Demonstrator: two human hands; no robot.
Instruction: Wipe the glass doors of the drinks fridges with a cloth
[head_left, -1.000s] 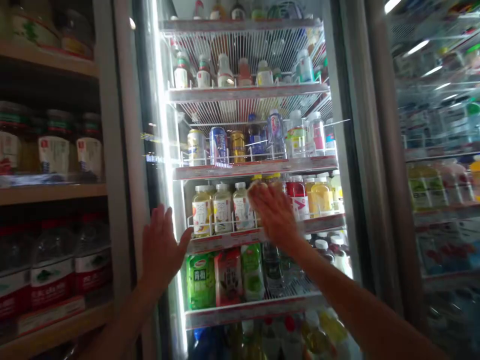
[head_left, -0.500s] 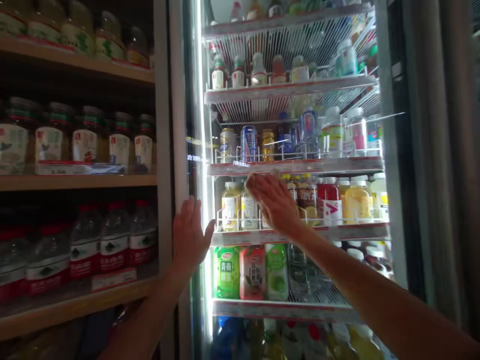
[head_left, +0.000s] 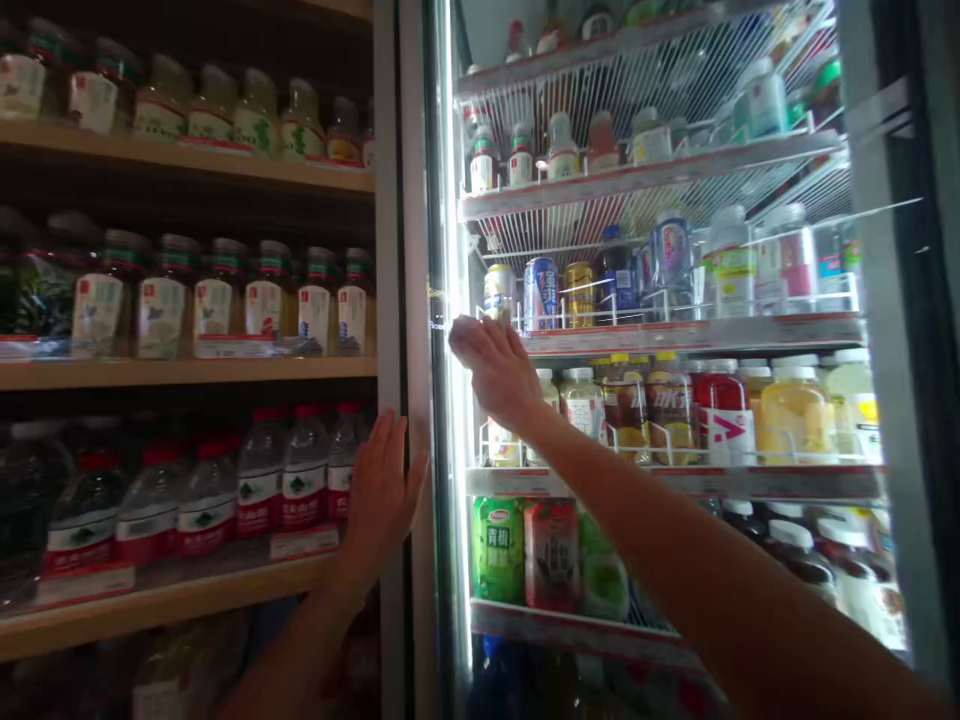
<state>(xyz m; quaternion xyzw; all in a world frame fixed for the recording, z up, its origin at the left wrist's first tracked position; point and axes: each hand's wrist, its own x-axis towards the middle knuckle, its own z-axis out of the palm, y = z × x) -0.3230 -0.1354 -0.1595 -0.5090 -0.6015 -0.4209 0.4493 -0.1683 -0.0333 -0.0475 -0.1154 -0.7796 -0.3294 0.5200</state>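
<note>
1. While the shelves around them carry packed drinks, we find both bare hands raised at a tall cooler, its smooth glass [head_left: 660,345] marked by thin, bright reflections.

2. We note the right hand [head_left: 502,375] bent over a pale, soft cloth [head_left: 466,342], fingers close together and holding it. The cloth is bunched, blurred at its edges, and set near the glass's left side, in front of the row of cans. We cannot tell how firmly it is pressed.

3. We record the left hand [head_left: 382,490] with fingers straight and thumb spread apart, holding nothing. It lies flat over the upright metal frame [head_left: 416,390]; contact along the palm is hidden.

4. Behind the glass we see cylindrical cans [head_left: 541,295] with a metallic sheen, white wire guards [head_left: 787,445], a squarish red bottle [head_left: 724,410] and a rounded yellow bottle [head_left: 795,415]. Below stands a glossy green pack [head_left: 499,550].

5. We observe a narrow, glowing light strip [head_left: 452,220] running down the cooler's left edge.

6. To the left, we list straight-edged wooden shelves [head_left: 187,375], bearing dark bottles [head_left: 217,300] with pale labels and, lower, clear, ridged-looking bottles [head_left: 304,470] with red caps.
</note>
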